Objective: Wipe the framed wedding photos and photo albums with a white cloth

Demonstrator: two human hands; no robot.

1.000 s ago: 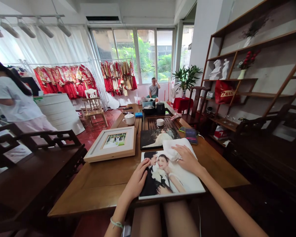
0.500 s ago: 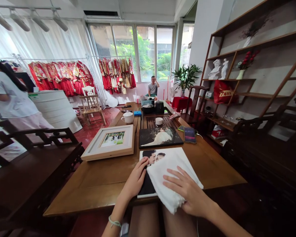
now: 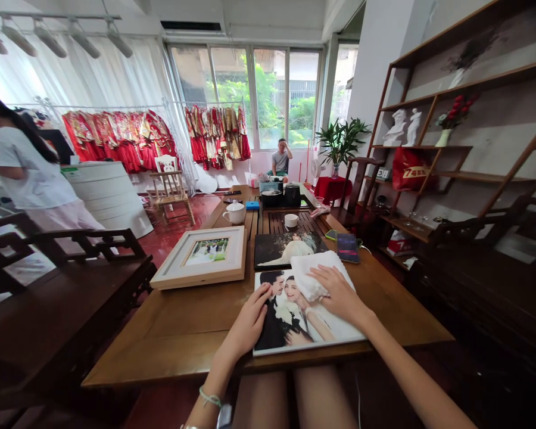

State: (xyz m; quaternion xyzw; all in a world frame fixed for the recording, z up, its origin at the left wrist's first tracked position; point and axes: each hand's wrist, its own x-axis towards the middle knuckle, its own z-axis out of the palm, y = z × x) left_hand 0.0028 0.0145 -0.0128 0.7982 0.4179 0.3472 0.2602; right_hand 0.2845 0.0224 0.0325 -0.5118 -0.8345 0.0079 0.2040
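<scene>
A photo panel (image 3: 282,333) with a printed couple lies flat at the table's near edge. My left hand (image 3: 251,319) rests on its left side, fingers stretched out over the picture's edge. Under my right hand (image 3: 339,292) is a bunched white cloth (image 3: 308,271), held against the panel's upper right part. The cloth's far end overlaps the near edge of a dark photo panel (image 3: 272,253) showing a pale gown. To the left sits a light wooden picture frame (image 3: 172,271) with a small photo inside a wide mat.
A phone (image 3: 347,247) with a cable lies at the table's (image 3: 170,333) right. Farther back are a lidded white cup (image 3: 234,213), a small white bowl (image 3: 290,221) and a dark pot (image 3: 271,197). One person (image 3: 280,159) sits beyond the table; another (image 3: 27,173) stands left.
My right hand has pushed the cloth away from me, up the panel, uncovering more of the printed couple. My left hand stays on the panel's left side. The view has shifted slightly.
</scene>
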